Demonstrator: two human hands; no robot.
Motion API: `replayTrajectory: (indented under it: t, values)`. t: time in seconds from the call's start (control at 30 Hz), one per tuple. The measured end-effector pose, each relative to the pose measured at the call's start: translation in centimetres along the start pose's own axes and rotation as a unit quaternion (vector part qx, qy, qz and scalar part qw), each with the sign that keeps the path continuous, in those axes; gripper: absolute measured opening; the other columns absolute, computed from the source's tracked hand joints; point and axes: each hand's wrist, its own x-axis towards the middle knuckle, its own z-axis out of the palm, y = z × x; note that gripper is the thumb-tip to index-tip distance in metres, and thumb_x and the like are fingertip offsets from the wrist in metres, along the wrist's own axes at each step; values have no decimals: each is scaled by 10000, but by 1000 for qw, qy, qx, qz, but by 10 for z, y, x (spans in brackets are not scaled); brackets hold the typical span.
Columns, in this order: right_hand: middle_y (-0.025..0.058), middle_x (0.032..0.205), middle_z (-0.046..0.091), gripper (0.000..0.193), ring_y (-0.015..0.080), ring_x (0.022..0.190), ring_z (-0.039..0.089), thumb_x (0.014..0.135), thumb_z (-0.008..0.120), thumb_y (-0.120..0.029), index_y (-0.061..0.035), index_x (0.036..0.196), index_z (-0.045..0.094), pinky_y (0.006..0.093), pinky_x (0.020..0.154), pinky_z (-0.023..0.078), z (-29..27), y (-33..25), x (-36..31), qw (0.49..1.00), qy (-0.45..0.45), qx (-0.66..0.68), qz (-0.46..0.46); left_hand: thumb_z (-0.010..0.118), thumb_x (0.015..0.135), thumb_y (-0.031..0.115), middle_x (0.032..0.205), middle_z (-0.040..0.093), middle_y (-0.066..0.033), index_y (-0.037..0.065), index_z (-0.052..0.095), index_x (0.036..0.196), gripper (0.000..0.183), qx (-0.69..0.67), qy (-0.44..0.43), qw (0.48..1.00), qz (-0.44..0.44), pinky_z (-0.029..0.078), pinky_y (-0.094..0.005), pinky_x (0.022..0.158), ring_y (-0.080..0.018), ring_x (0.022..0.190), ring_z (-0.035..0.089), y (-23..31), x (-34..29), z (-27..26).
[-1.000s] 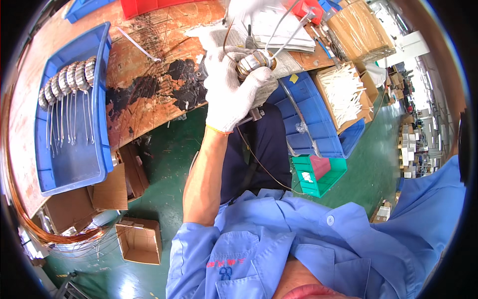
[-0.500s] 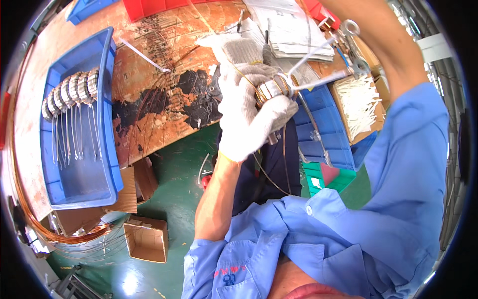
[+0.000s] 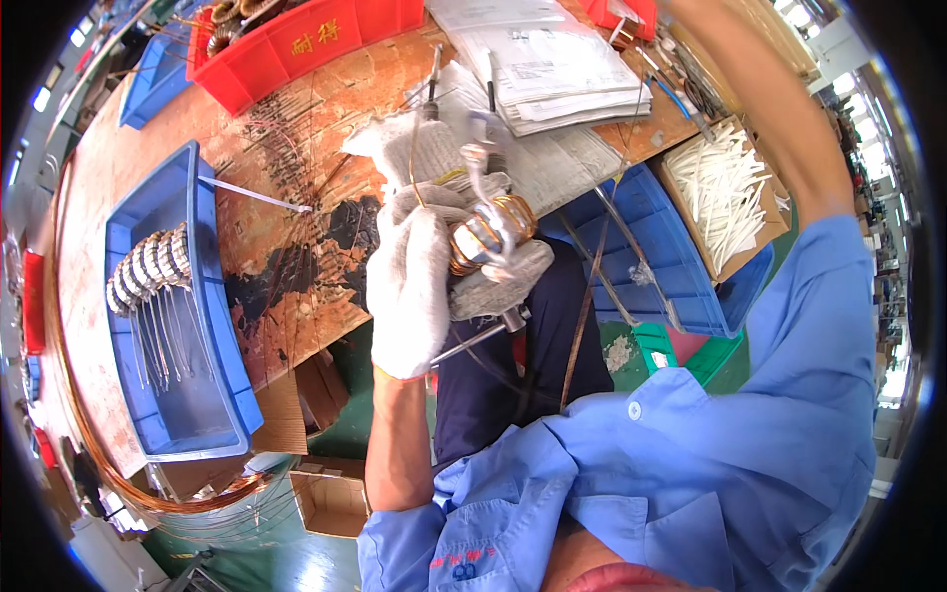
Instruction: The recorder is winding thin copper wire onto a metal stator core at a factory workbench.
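Shirt: at the lower edge, a light-blue cloth work shirt (image 3: 730, 335) is seen, with dark trousers (image 3: 473, 414) beyond it.
Left hand: the left hand (image 3: 409, 291), covered by a white knitted glove, appears closed, with a thin copper-coloured wire (image 3: 415, 163) pinched at its fingertips.
Wound ring: a thick ring wrapped in silvery and copper-coloured bands (image 3: 475, 240) is seen just to the right of the left hand, above a grey-white fabric-like pad (image 3: 503, 288); its visible long axis is slanted from lower left to upper right.
Nearer hand: the ring is met at its left side by the left hand, the nearer one; the right hand is cut off by the upper edge, so its state cannot be told.
Right forearm: the bare right forearm (image 3: 784, 113) is stretched up and away, well apart from the ring.
Pale strands: blurred whitish strands (image 3: 480, 183) are seen over the ring; their exact form cannot be told.
Left tray: a row of silvery wrapped coils (image 3: 153, 264) is held in a blue plastic tray (image 3: 237, 405) on the scuffed orange-brown table (image 3: 242, 237).
Right box: white slender strips (image 3: 715, 197) are heaped in a brown cardboard box (image 3: 777, 212).
Far side: stacked white papers (image 3: 562, 79) and a red plastic bin (image 3: 256, 74) are set on the table.
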Motion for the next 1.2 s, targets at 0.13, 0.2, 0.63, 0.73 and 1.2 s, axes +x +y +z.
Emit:
replayTrajectory:
  t: [0.13,0.2,0.63,0.73,1.2]
  values:
    - [107,827,659,161,302,692,680,971,596,-236,-86,982,652,414,579,555,-4,-98,-69,951,91,276,-104,466,1076,184,1146,649,-151,-32,699,1046,319,41,8,998,43,465,-356,981,-260,1048,610,-4,3,2]
    - [141,1048,670,309,332,830,697,977,534,-164,-148,1266,643,447,703,583,23,-147,-108,935,-147,322,-25,460,1077,197,1129,655,-150,-27,696,1059,325,38,16,999,24,468,-354,969,-266,1028,618,-8,2,0]
    - [232,1056,745,294,419,1031,708,932,589,-219,-71,1136,741,493,904,552,74,-199,-84,779,-327,479,239,508,1096,320,1096,704,-66,-46,681,1270,441,23,47,998,-42,479,-302,895,-136,969,586,-17,3,-3]
    - [171,865,763,389,323,786,710,930,678,-410,-36,879,770,448,758,549,96,-176,-106,792,-298,424,323,489,1106,283,1168,689,-98,-36,673,1289,411,73,22,997,27,486,-324,920,-174,1020,604,-33,16,2]
    - [241,1141,692,339,447,1072,679,980,588,-291,-49,1213,629,488,932,547,-112,-200,-341,776,-381,364,346,528,1081,273,1158,735,-74,-13,706,1238,371,-10,19,1000,-6,473,-307,950,-157,1049,633,-24,23,-4]
